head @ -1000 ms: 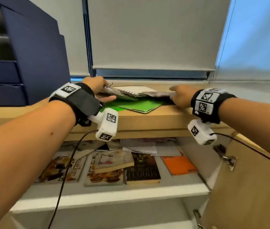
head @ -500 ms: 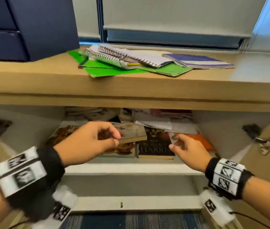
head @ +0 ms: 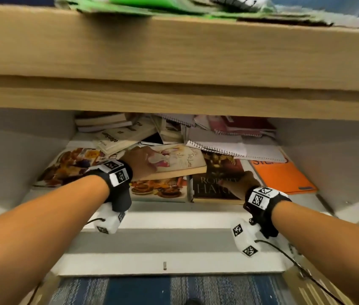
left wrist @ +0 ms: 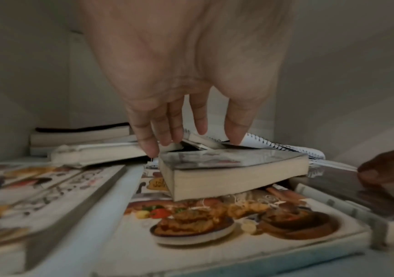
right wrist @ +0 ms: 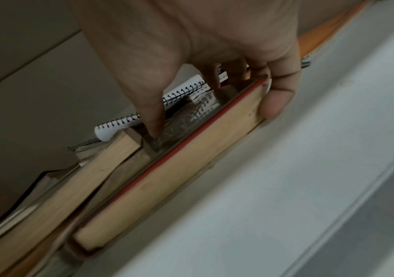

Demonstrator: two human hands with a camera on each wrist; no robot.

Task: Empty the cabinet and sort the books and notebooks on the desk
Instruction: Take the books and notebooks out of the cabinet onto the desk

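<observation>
I am reaching into the cabinet (head: pixel 31 150), my left hand (head: pixel 140 162) spread over a paperback (head: pixel 180 160) and my right hand (head: pixel 239 183) pinching a dark novel (head: pixel 216 183) at the shelf's front edge, while only a few notebooks (head: pixel 130 3) are lying on the desk (head: pixel 174 51).

Cabinet shelf (head: pixel 174 208), under desk top (head: pixel 174 58): paperback (head: pixel 180 161) lies on cookbook (head: pixel 158 190); hardback (head: pixel 213 183) right of it; spiral notebook (head: pixel 240 150) behind; folder (head: pixel 284 175) far right.
</observation>
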